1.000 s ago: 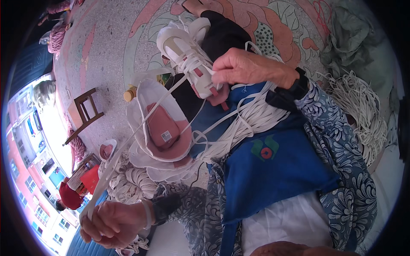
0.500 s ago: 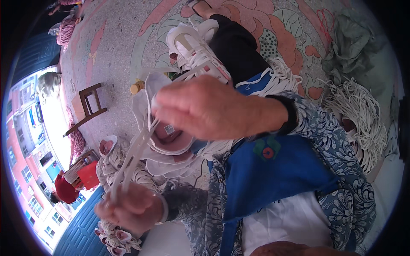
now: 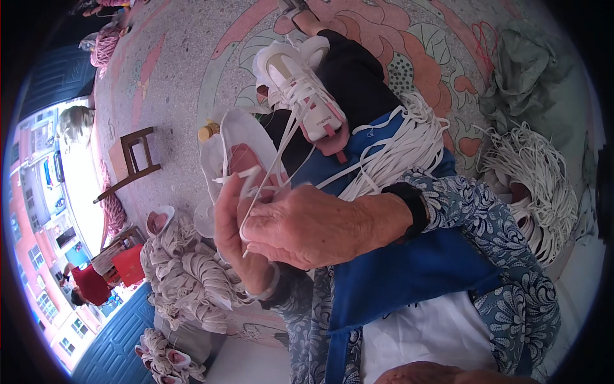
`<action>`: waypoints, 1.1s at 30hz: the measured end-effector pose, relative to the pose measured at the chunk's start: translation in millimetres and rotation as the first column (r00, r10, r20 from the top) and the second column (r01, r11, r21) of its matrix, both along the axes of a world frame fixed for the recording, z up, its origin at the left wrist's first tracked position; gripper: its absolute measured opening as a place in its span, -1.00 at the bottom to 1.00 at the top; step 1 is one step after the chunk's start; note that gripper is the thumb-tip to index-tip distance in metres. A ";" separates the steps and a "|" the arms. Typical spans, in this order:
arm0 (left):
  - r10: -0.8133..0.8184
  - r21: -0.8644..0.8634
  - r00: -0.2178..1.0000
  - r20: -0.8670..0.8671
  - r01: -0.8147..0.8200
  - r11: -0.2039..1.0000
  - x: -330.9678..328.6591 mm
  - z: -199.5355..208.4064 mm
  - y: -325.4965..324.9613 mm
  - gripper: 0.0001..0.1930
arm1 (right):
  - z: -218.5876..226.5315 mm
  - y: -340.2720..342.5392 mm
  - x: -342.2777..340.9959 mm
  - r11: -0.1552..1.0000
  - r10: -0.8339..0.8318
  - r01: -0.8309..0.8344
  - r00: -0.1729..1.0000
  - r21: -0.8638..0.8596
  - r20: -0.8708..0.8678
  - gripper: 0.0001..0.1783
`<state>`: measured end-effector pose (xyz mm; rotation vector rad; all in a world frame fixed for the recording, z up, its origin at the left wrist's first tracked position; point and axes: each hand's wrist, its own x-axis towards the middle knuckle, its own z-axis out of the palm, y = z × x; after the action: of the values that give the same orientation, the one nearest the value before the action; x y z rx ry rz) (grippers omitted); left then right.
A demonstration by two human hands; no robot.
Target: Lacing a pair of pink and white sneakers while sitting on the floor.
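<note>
A white and pink sneaker (image 3: 320,121) lies across my dark-trousered leg, laces through its front. From it, a white shoelace (image 3: 285,142) runs taut to my hands. My right hand (image 3: 313,227), back upward, is closed on the lace, whose tip pokes out below the fingers. Just behind it and partly hidden, my left hand (image 3: 231,221) has bent fingers with white lace (image 3: 246,182) looped about them. Beyond my hands are white shoe uppers (image 3: 240,121) with pink insides. A bundle of loose white laces (image 3: 409,150) is draped over my blue apron (image 3: 409,256).
Piled shoe uppers and laces (image 3: 192,275) stand at the left. More white laces (image 3: 543,179) heap at the right by a grey-green cloth (image 3: 521,70). A wooden stool (image 3: 134,157) sits on the patterned floor. Far left, a person in red (image 3: 93,285) is near the bright doorway.
My hands, apart before with the lace stretched between them, have come together. The left moved up and right; the right moved down slightly, uncovering more of the sneaker.
</note>
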<state>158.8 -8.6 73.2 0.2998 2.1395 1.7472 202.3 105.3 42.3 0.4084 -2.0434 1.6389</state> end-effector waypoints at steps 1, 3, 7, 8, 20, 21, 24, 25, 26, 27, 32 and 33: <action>-0.003 0.001 1.000 0.004 0.003 1.000 0.8 0.2 -2.3 -0.50 | 3.8 1.1 0.7 1.000 -0.003 0.003 1.000 0.001 0.004 -0.85; -0.097 -0.089 0.995 0.021 0.099 0.991 -1.9 5.6 -10.8 -0.55 | 12.9 -2.5 0.9 0.998 0.055 -0.053 0.997 -0.037 0.046 -0.87; 0.586 -0.305 0.762 -0.276 -0.648 0.698 29.2 4.2 61.9 -0.55 | 6.2 -19.8 1.0 0.998 0.024 -0.023 1.000 0.062 -0.004 -0.86; 0.579 -0.306 0.769 -0.270 -0.639 0.706 25.0 -12.7 46.2 -0.55 | 4.6 -17.6 3.0 0.997 0.051 -0.052 0.999 0.065 0.017 -0.85; 0.093 0.513 0.988 0.121 -0.142 0.847 -34.9 -15.5 -37.4 -0.74 | -36.5 54.0 21.1 0.991 -0.104 0.081 0.970 0.111 0.221 -0.74; -0.064 0.632 0.992 0.106 -0.017 0.775 -30.6 -13.8 -36.7 -0.69 | -46.9 59.9 26.0 0.989 -0.105 0.046 0.885 0.140 0.453 -0.68; -0.284 0.786 0.957 0.060 0.130 0.604 -17.0 -2.1 -31.5 -0.64 | -63.2 35.0 13.6 0.928 -0.265 0.230 0.960 0.292 0.086 -0.53; -0.344 0.829 0.938 0.045 0.157 0.536 -14.1 0.1 -30.1 -0.63 | -63.7 29.4 6.3 0.929 -0.265 0.230 0.960 0.292 0.087 -0.53; -0.380 0.831 0.925 0.017 0.198 0.520 -15.6 1.0 -30.6 -0.64 | -63.6 24.5 -1.2 0.925 -0.242 0.222 0.970 0.307 0.029 -0.47; -0.379 0.830 0.925 0.018 0.197 0.521 -16.2 1.9 -32.0 -0.64 | -63.5 20.6 -8.1 0.922 -0.215 0.213 0.976 0.323 -0.029 -0.41; -0.225 0.742 0.974 0.002 0.149 0.654 -26.4 2.3 -45.3 -0.60 | -71.2 29.9 -4.5 0.959 0.127 -0.174 0.970 0.225 0.209 -0.69; -0.215 0.736 0.977 0.006 0.142 0.662 -33.7 4.9 -55.2 -0.60 | -74.2 38.7 -1.8 0.978 0.179 -0.197 0.959 0.063 0.220 -0.75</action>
<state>125.1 -63.8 78.2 0.5935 1.1741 2.3610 200.6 144.0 -31.9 0.4875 -2.3003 1.7787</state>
